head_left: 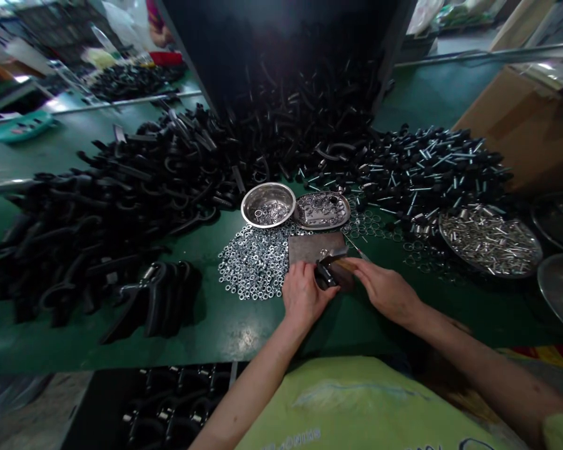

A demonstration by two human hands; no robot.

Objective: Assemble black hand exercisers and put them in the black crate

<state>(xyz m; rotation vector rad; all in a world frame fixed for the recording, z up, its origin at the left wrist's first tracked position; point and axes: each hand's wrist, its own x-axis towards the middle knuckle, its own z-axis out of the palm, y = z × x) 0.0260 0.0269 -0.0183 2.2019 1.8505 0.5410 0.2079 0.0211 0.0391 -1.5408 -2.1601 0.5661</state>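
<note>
My left hand (304, 290) is closed around a small black plastic part (327, 274), steadying it at the front of a flat metal plate (304, 248). My right hand (385, 290) grips the wooden handle of a hammer (344, 265), whose metal head lies over the plate, close to the black part. Fingers and hammer partly cover the part. Left of the plate spreads a heap of hex nuts (251, 265). Behind it stand a round steel bowl (244, 215) of small rings and a metal tray (304, 224) of small metal pieces. A thin screwdriver-like tool (358, 247) lies to the right.
Black curved parts (159, 169) are piled on the left and spill from a dark bin (286, 37). Black-headed bolts (431, 165) heap up at the right, near a bowl of metal pins (490, 240) and a cardboard box (520, 125). Several black parts (162, 300) stand grouped at front left.
</note>
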